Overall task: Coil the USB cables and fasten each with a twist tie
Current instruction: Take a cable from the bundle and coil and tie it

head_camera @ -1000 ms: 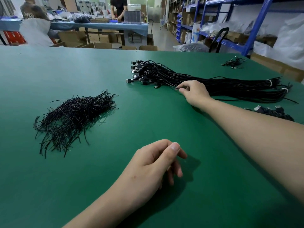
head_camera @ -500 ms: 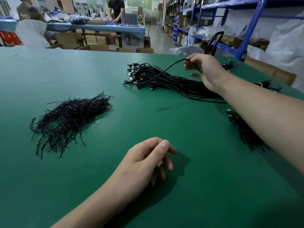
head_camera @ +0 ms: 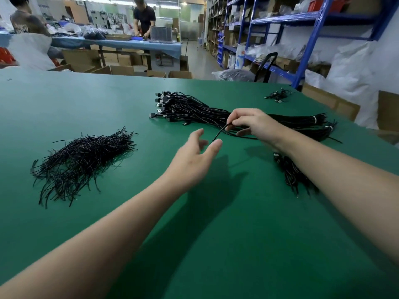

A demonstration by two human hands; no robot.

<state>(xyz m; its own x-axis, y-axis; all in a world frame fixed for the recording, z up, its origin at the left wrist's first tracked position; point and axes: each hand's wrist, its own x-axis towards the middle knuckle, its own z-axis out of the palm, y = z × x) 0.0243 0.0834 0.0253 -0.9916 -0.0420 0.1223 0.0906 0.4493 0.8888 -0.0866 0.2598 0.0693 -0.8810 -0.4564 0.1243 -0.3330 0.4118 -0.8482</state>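
A long bundle of black USB cables (head_camera: 194,111) lies across the far middle of the green table (head_camera: 86,100), plugs at its left end, white bands near its right end. My right hand (head_camera: 252,126) pinches one black cable (head_camera: 219,133) between thumb and fingers just in front of the bundle. My left hand (head_camera: 194,156) hovers open, fingers spread, right below that cable's hanging end. A loose heap of black twist ties (head_camera: 84,156) lies to the left.
A small pile of black cables (head_camera: 291,171) lies under my right forearm. A few more cables (head_camera: 277,96) sit at the far right of the table. Blue shelving (head_camera: 306,39) stands at the right; people work at a far table (head_camera: 121,43).
My right hand has brought the single cable down from above the bundle toward me. My left hand has lifted off the table, uncurled and moved up to the cable.
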